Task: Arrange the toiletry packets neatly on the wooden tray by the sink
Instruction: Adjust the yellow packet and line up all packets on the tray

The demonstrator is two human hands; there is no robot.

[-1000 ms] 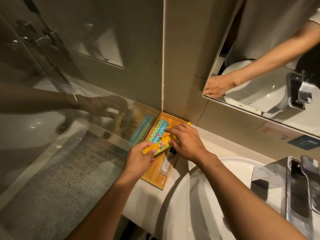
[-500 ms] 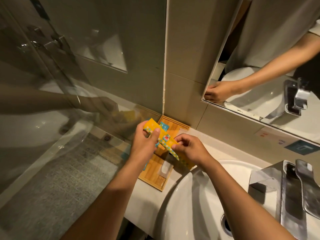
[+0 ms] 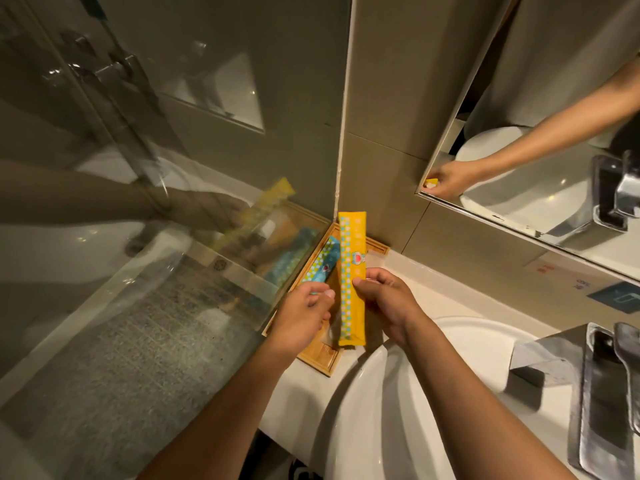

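Straightened lengthwise since before, yellow packet (image 3: 351, 271) pinched in right hand (image 3: 388, 303) fingers; left hand (image 3: 301, 317) seemingly grips blue packet (image 3: 320, 265) over wooden tray (image 3: 320, 358).

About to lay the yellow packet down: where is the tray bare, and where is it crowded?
Bare wood shows right of the blue packet, under the held yellow packet, on the wooden tray. Left side crowded: blue packet against the glass, left hand over it.

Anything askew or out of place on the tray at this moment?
The yellow packet, held by the right hand, is not flat on the wooden tray; its far end overhangs against the wall. The blue packet lies along the tray.
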